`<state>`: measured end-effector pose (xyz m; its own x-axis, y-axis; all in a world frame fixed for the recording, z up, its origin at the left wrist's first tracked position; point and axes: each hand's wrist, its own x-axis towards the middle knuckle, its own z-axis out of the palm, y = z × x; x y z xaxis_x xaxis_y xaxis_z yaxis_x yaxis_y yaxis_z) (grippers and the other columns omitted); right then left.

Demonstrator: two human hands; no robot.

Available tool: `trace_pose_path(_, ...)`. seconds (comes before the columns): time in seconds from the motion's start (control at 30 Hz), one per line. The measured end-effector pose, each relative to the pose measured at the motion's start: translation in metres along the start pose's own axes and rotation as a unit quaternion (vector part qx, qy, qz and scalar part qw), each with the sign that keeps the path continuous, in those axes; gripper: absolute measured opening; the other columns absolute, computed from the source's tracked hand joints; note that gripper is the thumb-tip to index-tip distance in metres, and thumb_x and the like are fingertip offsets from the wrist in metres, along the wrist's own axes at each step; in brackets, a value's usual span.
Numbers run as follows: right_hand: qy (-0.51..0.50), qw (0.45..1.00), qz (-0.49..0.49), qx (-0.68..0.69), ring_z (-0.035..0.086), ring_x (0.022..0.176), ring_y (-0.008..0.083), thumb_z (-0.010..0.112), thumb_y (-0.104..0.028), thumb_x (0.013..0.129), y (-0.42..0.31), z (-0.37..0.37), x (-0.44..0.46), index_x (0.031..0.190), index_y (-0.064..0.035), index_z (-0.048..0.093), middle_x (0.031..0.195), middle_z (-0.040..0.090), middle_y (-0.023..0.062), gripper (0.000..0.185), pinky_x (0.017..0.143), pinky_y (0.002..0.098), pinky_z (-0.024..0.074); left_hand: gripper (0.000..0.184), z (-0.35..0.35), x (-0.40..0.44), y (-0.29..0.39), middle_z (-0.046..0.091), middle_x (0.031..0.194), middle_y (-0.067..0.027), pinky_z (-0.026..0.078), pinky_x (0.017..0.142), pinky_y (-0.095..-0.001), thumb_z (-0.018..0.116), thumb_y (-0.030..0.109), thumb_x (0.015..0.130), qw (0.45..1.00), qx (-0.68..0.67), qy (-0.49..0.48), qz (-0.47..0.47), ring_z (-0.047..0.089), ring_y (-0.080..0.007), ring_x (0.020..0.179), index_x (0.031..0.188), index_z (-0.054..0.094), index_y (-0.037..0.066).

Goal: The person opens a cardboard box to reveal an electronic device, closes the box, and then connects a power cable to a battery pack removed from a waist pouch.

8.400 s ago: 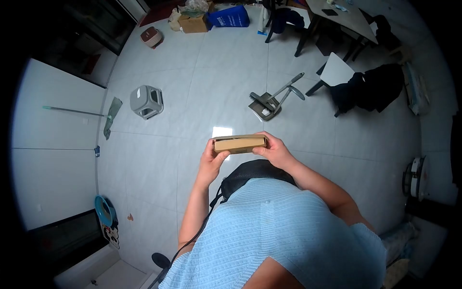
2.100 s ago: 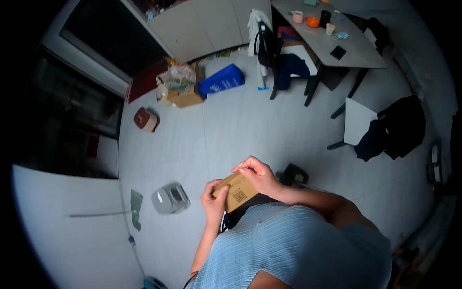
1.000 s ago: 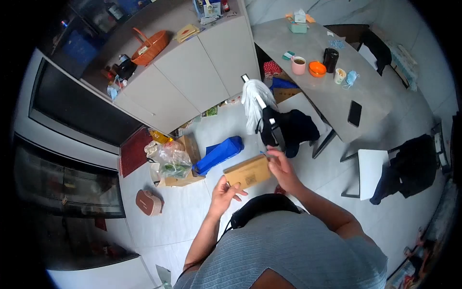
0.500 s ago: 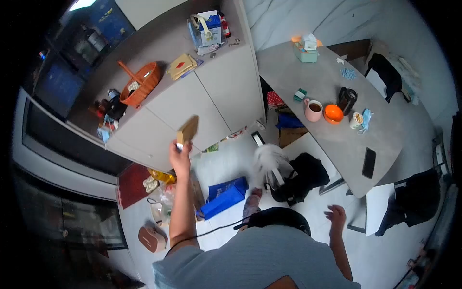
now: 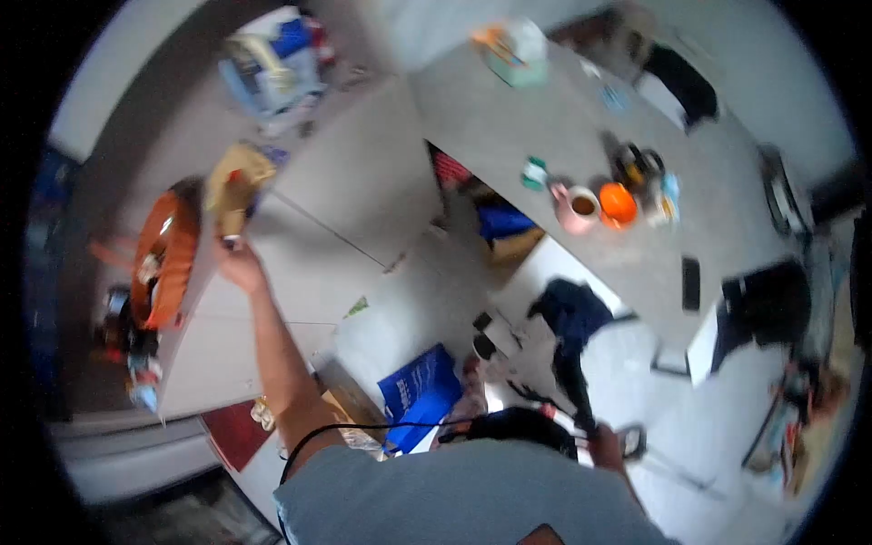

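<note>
Your right hand (image 5: 607,447) low, your left hand (image 5: 239,263) holding the cardboard box (image 5: 232,221) out.
You can't tell the right's grip beside dark fabric (image 5: 573,372); the blurred box's long axis seems to run forward from your left, toward tan papers (image 5: 241,171) on the cabinet (image 5: 341,173).

Tight beside the orange basket (image 5: 165,259), more room beyond it.
Just right of the basket, envelopes (image 5: 250,168) lie at the left hand (image 5: 238,265) and its small box (image 5: 232,222); blur hides whether they touch. Past the basket, a strip of cabinet top (image 5: 150,145) would let a hand through, up to the light-blue caddy (image 5: 241,86). On the basket's near side, dark clutter (image 5: 123,327) blocks the way.
</note>
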<state>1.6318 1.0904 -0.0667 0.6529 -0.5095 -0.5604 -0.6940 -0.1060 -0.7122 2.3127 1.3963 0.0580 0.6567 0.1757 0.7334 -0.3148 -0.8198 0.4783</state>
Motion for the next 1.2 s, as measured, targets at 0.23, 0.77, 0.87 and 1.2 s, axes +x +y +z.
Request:
trace_pose_path(0.23, -0.027, 0.824, 0.236, 0.514, 0.063, 0.085, 0.025, 0.033, -0.025, 0.094, 0.029, 0.041, -0.01, 0.122, -0.0054, 0.044, 0.108, 0.059, 0.0167, 0.036, 0.071, 0.0364, 0.0523, 0.044, 0.082, 0.078, -0.082, 0.052, 0.118, -0.0207, 0.043, 0.091, -0.0406, 0.055, 0.022, 0.084, 0.974, 0.129, -0.093, 0.162, 0.051, -0.0358, 0.108, 0.121, 0.047, -0.001)
trace_pose_path(0.77, 0.056, 0.998, -0.024, 0.03, 0.059, 0.086, 0.0318, 0.056, -0.012, 0.076, 0.101, 0.096, -0.039, 0.093, -0.0062, 0.06, 0.091, 0.062, 0.0141, 0.019, 0.073, 0.0403, 0.0487, 0.054, 0.022, -0.082, -0.033, 0.035, 0.132, -0.0272, 0.027, 0.102, -0.043, 0.055, 0.002, 0.075, 0.993, -0.01, -0.085, 0.079, 0.034, -0.0392, 0.123, 0.124, 0.037, -0.008)
trace_pose_path(0.87, 0.067, 0.992, -0.018, 0.109, 0.059, 0.085, 0.0316, 0.057, -0.014, 0.075, 0.144, 0.112, -0.039, 0.093, -0.006, 0.061, 0.09, 0.062, 0.0143, 0.02, 0.072, 0.0407, 0.0486, 0.052, -0.002, -0.184, -0.044, 0.039, 0.131, -0.0235, 0.027, 0.103, -0.0426, 0.056, 0.003, 0.075, 0.97, -0.013, -0.218, 0.105, 0.036, -0.0374, 0.122, 0.124, 0.039, -0.006)
trace_pose_path(1.2, 0.137, 0.866, 0.18, 0.446, 0.065, 0.076, 0.0207, 0.053, -0.011, 0.085, 0.233, 0.164, -0.125, 0.11, 0.0005, 0.055, 0.096, 0.063, 0.0139, 0.027, 0.064, 0.0314, 0.0519, 0.033, -0.138, -0.496, -0.048, 0.058, 0.104, -0.0209, 0.042, 0.089, -0.0395, 0.05, 0.023, 0.084, 0.503, 0.067, -0.86, 0.06, 0.053, -0.0338, 0.1, 0.108, 0.056, 0.001)
